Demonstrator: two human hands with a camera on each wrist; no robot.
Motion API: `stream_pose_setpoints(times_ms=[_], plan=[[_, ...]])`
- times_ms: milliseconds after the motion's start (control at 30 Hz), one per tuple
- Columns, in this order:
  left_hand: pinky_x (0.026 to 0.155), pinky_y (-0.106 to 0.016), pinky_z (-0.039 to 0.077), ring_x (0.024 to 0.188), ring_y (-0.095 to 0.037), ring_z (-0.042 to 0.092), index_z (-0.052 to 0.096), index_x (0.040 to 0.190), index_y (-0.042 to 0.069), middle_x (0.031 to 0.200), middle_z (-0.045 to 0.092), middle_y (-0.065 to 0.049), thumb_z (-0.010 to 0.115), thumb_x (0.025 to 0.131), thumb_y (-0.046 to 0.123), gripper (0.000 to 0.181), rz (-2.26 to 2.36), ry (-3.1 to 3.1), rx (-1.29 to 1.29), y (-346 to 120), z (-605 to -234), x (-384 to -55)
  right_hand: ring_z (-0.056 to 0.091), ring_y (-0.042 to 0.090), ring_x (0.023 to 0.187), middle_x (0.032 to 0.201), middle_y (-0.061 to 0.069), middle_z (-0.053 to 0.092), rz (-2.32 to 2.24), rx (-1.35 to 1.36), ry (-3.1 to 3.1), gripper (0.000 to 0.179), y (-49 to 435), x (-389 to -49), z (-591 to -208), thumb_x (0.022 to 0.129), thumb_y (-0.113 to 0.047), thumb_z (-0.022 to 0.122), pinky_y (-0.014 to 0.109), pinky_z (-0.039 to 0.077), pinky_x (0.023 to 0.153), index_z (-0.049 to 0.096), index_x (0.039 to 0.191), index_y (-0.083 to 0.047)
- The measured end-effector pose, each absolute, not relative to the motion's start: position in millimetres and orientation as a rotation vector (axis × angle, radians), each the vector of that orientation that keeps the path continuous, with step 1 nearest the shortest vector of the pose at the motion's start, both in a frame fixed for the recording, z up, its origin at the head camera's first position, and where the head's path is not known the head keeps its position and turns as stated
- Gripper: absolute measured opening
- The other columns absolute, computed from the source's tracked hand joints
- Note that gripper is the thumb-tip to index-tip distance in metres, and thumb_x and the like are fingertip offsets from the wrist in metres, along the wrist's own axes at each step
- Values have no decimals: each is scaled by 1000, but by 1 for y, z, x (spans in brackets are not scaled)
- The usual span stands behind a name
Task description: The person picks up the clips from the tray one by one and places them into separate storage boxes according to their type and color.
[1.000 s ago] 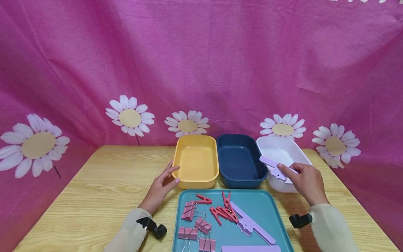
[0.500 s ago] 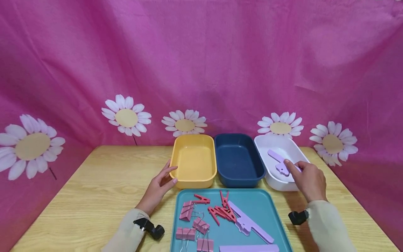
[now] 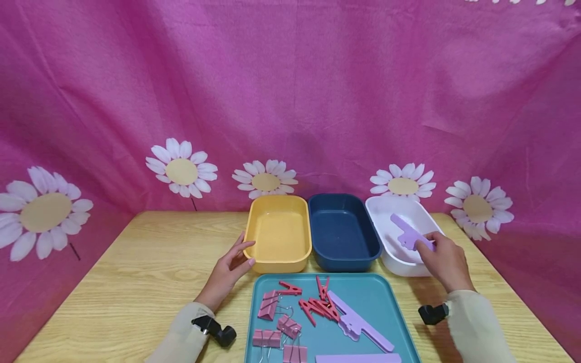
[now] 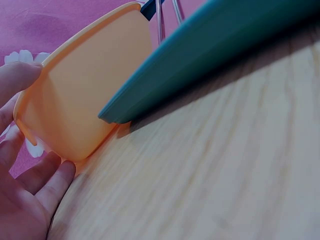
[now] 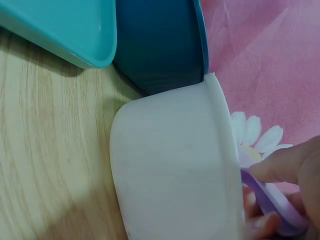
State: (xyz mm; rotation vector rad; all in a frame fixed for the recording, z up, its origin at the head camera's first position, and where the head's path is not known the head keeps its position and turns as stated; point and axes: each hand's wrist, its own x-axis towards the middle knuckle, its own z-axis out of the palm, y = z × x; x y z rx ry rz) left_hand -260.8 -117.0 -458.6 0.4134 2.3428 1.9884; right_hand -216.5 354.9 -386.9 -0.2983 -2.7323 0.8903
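Observation:
My right hand (image 3: 447,259) pinches a lilac bag sealing clip (image 3: 410,235) with a scalloped tab, holding it slanted over the white bin (image 3: 383,237). In the right wrist view, thumb and fingers grip the clip (image 5: 272,200) just beyond the bin's rim. My left hand (image 3: 227,275) rests against the near left corner of the yellow bin (image 3: 280,266), one fingertip over the rim. The left wrist view has its other fingers along the bin's outer wall. A second lilac sealing clip (image 3: 363,325) lies on the teal tray (image 3: 381,297).
Between the yellow and white bins stands a navy bin (image 3: 345,229). Several red clothespins (image 3: 290,288) and pink binder clips (image 3: 268,338) lie on the tray. Another lilac strip (image 3: 358,358) shows at its near edge. A pink daisy-print cloth (image 3: 317,101) hangs behind the wooden table (image 3: 136,282).
The lilac clip has moved right and slightly lower over the white bin in my right hand, and its tilt has steepened. My left hand stays at the yellow bin.

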Motion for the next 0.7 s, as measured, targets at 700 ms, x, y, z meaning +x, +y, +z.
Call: stream_pose_setpoints(times_ms=[700], plan=[[112,-40,32,141,-28,30,51,138,12,161,16,3,62,95,17,45,1957,2334,380,-113,-429,-243,56,34,93,111,25,62,913,-232,-2769,45,356,-216,-387,97,-36,53,48,56,77,57,121,2]])
